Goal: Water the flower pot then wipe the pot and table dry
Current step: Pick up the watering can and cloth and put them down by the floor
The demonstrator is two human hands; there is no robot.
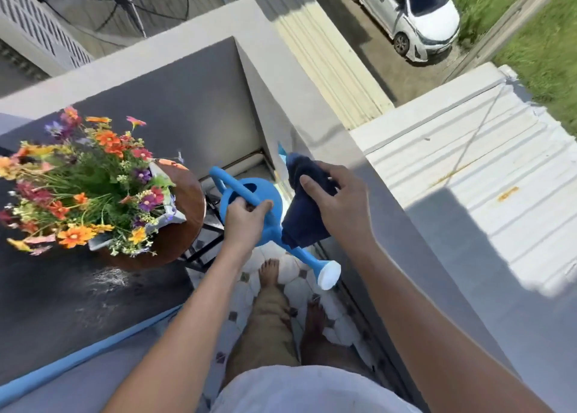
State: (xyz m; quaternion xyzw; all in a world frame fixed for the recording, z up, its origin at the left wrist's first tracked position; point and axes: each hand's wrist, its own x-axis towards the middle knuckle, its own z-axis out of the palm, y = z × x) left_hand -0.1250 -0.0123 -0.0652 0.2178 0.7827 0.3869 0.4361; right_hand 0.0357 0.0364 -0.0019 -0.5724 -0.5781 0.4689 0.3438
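A white pot (pixel 170 216) full of orange, red and purple flowers (pixel 84 187) stands on a round brown wooden table (pixel 187 200) at the left. My left hand (pixel 246 219) grips the handle of a blue watering can (pixel 265 206), held above the floor to the right of the table. Its white-tipped spout (pixel 327 273) points down and to the right, away from the pot. My right hand (pixel 340 194) holds a dark blue cloth (pixel 307 212) that hangs beside the can, near the balcony wall.
A dark surface (pixel 78 297) with wet marks lies in front of the round table. A grey balcony parapet (pixel 343 150) runs along the right. My bare feet stand on the white tiled floor (pixel 290 275). Roofs and a white car (pixel 409 12) lie below.
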